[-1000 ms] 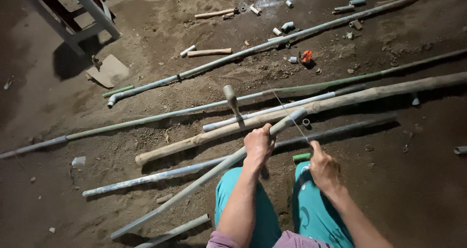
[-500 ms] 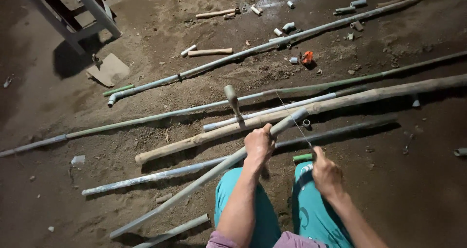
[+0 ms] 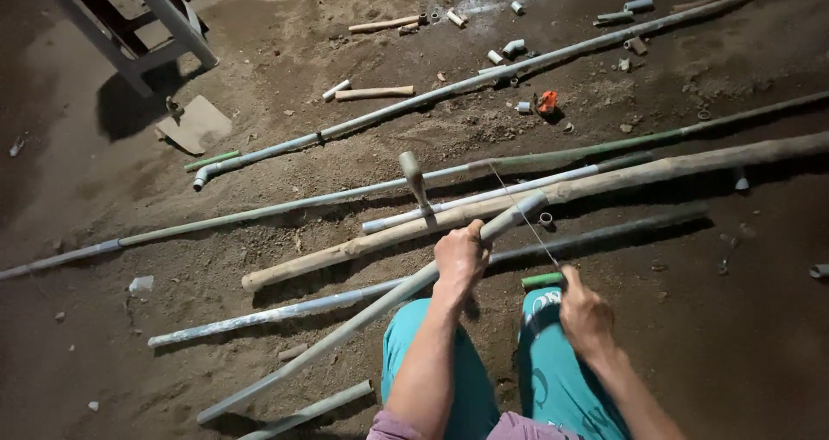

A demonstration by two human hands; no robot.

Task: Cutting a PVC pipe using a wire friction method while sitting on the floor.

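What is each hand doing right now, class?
Left hand: closed around the grey pipe.
Right hand: closed on the hacksaw blade.

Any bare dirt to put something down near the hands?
Bare dirt lies right of the right hand, below the dark pipe, and at far left below the white stool. The pale fittings and long pipes ahead of the left hand are crowded.

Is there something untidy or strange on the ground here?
Yes. Short pipe offcuts and an orange fitting lie scattered over the dirt at the top. The left hand grips a pipe lying crooked across the other pipes.
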